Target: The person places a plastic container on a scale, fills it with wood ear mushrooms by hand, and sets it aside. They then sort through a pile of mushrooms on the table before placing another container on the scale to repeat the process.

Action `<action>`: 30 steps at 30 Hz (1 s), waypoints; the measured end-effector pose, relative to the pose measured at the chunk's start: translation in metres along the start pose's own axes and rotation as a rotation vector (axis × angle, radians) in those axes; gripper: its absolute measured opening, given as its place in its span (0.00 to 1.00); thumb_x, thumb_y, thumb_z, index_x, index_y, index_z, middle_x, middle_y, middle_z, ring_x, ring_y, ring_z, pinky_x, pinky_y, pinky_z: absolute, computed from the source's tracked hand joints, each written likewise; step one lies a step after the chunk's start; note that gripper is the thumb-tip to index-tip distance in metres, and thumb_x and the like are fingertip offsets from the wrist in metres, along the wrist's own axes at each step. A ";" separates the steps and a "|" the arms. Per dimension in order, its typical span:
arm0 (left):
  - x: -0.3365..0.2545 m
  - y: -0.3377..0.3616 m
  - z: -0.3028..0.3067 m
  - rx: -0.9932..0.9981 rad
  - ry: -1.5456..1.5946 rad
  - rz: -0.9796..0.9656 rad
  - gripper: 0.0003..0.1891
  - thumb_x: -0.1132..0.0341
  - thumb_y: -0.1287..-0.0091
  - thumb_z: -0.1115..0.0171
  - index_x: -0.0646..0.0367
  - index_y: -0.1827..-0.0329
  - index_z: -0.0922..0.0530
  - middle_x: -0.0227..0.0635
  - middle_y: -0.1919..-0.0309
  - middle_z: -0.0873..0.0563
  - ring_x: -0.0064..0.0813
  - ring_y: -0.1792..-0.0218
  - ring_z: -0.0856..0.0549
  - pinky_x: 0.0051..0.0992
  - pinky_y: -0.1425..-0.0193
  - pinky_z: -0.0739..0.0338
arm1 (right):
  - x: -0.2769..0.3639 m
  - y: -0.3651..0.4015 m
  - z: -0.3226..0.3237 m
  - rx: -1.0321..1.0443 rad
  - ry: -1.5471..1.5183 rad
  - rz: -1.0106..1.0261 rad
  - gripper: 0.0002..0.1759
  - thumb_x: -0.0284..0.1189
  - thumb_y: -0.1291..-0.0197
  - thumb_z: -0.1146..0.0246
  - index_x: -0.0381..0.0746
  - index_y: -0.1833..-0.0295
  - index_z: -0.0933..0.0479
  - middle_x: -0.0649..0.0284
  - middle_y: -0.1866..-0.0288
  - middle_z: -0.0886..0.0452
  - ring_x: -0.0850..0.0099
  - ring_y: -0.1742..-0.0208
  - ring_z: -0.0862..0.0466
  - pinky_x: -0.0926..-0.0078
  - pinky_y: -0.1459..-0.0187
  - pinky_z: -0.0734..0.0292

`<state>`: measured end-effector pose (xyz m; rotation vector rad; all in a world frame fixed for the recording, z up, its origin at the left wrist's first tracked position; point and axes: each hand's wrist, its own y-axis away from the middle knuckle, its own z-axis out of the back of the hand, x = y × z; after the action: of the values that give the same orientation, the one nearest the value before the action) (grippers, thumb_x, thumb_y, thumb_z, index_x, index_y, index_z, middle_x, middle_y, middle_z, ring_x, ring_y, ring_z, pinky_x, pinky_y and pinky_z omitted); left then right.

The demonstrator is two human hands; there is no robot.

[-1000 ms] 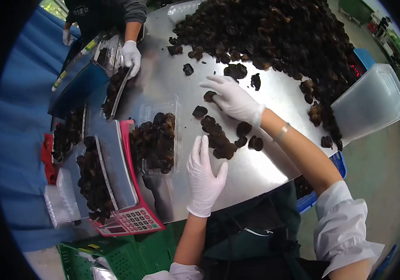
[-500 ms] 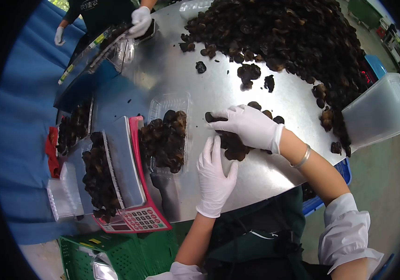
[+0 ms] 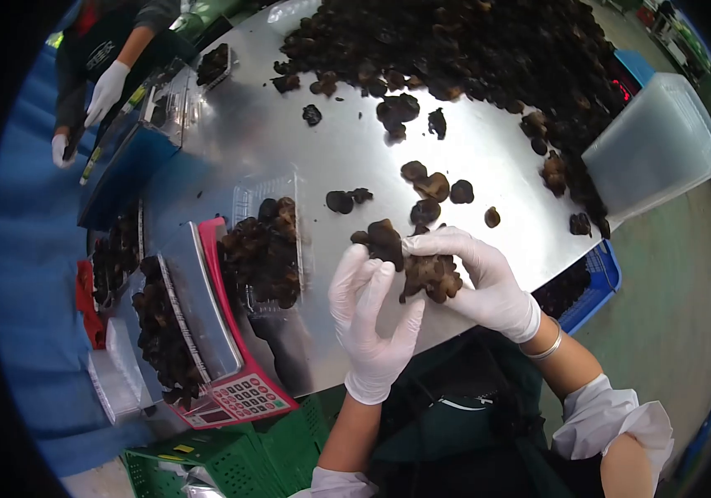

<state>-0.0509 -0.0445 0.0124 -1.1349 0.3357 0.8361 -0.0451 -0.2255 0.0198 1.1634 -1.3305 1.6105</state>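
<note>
Head view: our white-gloved right hand (image 3: pixel 492 286) pinches a ruffled brown fungus cluster (image 3: pixel 432 277) over the shiny metal table (image 3: pixel 509 174); our left hand (image 3: pixel 374 336), loosely spread, touches a dark piece (image 3: pixel 382 241). Both look light, soft, tearable; we'd grasp the cluster's dense middle.

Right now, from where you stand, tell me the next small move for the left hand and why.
I'd bring the thumb of the left hand up toward its fingers to steady the dark piece. That piece lies at the fingertips while the thumb stands apart, and the right hand already seems to hold the brown cluster beside it.
</note>
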 end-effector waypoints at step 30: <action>0.039 -0.001 0.003 0.120 -0.130 0.495 0.27 0.75 0.33 0.36 0.60 0.29 0.25 0.40 0.34 0.21 0.38 0.32 0.24 0.37 0.25 0.33 | -0.033 -0.012 0.030 -0.200 0.252 -0.252 0.15 0.21 0.33 0.44 0.36 0.43 0.20 0.53 0.44 0.17 0.62 0.44 0.16 0.68 0.41 0.22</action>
<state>-0.0248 -0.0258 -0.0103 -0.8896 0.5634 1.3001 -0.0177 -0.2520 -0.0056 0.9323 -1.1064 1.3578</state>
